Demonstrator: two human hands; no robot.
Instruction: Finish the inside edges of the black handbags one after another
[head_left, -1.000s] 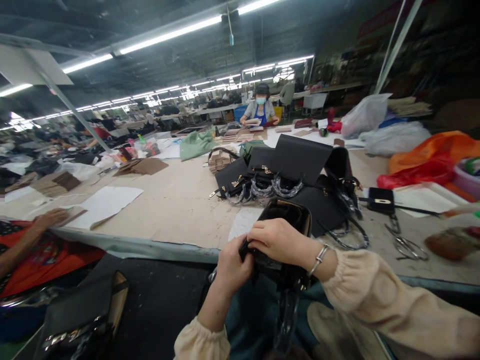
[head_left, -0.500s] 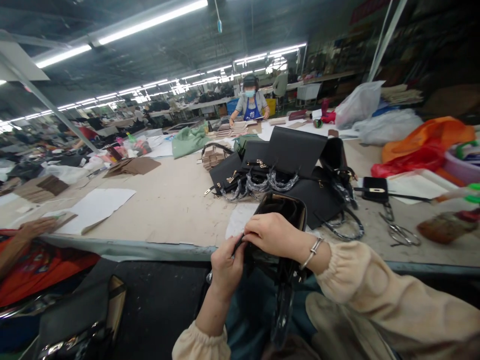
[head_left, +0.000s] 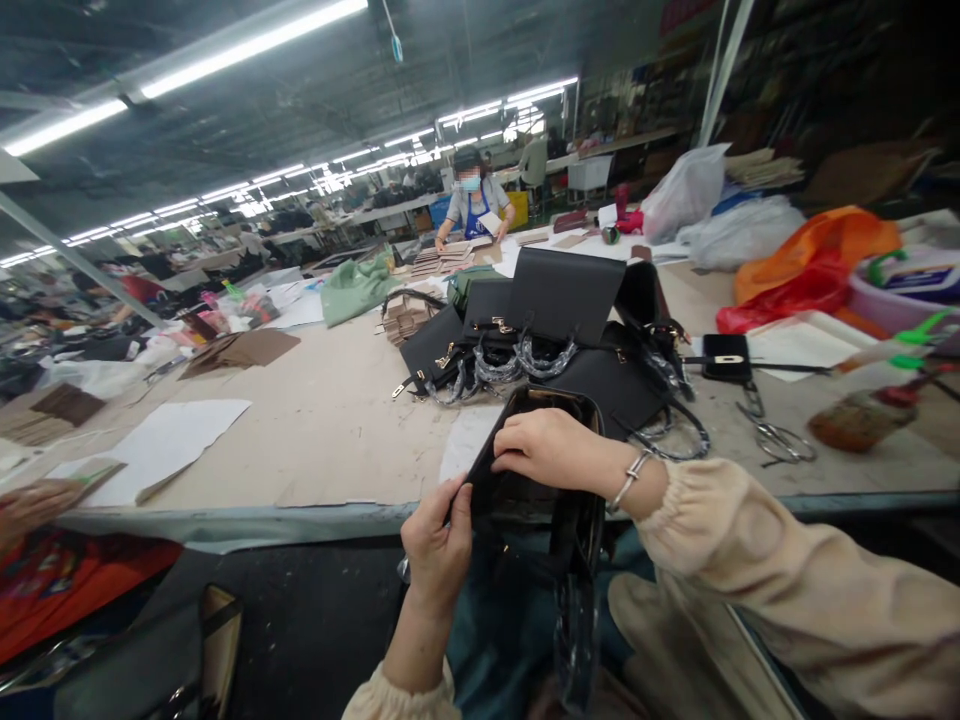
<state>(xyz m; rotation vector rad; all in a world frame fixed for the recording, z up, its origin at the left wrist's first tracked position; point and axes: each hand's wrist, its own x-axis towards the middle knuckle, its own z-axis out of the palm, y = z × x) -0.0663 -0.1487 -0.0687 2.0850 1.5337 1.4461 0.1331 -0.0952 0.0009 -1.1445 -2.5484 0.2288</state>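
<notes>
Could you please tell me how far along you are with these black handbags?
Looks done: a pile of black leather handbags lies on the beige worktable, handles wrapped in clear film. In hand: the left hand and right hand grip the open mouth of one black glossy handbag. Possibly left: another black bag lower left, below the table edge.

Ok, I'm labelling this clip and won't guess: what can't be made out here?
Head view.
Inside of the bag: dark, covered by the right hand.
Its near edge: under the left hand.
A second bag, lower left: cut by the bottom edge.
The far worker: too small.
</notes>
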